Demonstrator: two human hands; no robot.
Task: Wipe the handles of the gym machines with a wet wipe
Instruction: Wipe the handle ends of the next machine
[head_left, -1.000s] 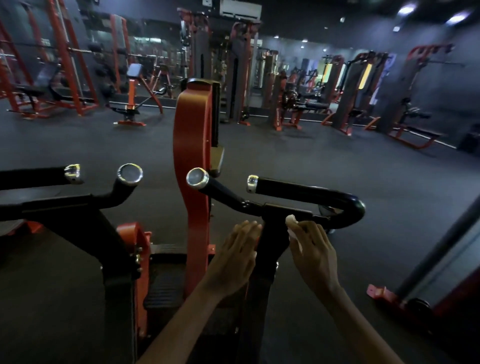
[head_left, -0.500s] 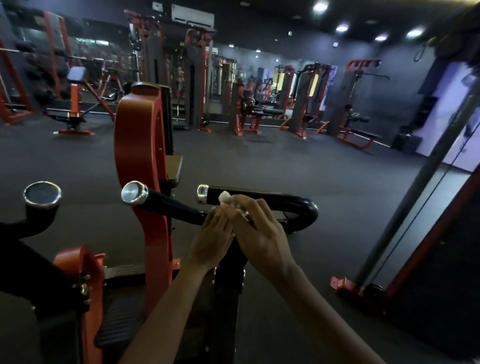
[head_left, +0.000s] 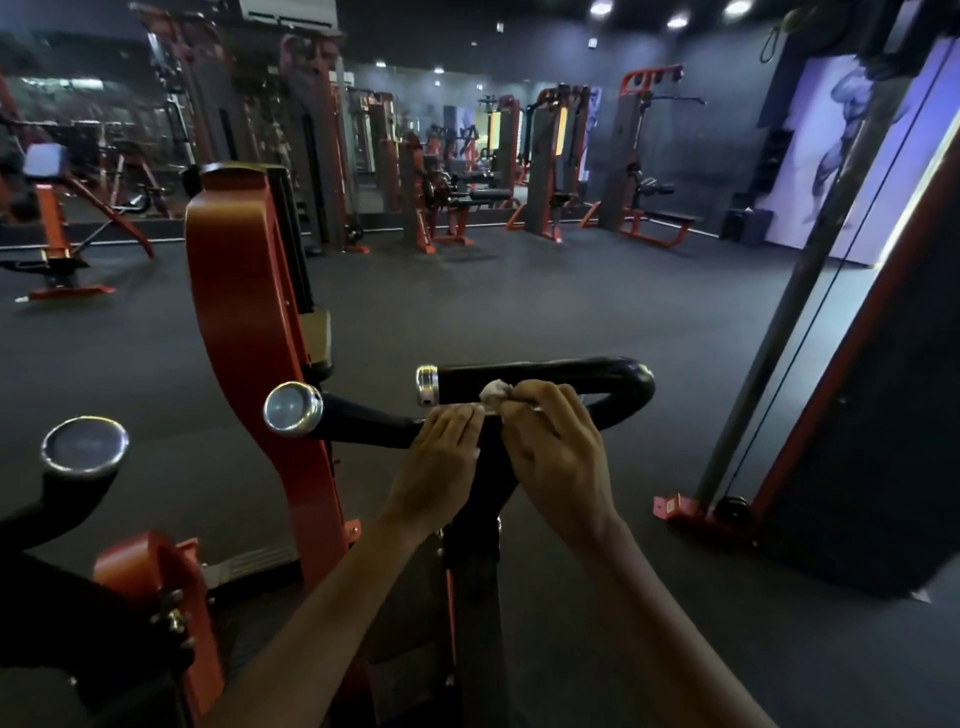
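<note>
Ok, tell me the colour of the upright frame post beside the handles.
Orange-red upright frame post, seen in the head view.

Dark gym floor (head_left: 519, 312), ceiling spotlights (head_left: 602, 7)

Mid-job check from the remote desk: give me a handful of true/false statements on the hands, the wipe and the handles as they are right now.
1. The right hand holds the white wet wipe. True.
2. The wipe is against the curved black handle. True.
3. The left hand grips the far-left chrome-capped handle. False: it lies near the straight black handle, beside the right hand.
4. The handle ends have red caps. False: the end caps are chrome.
</note>
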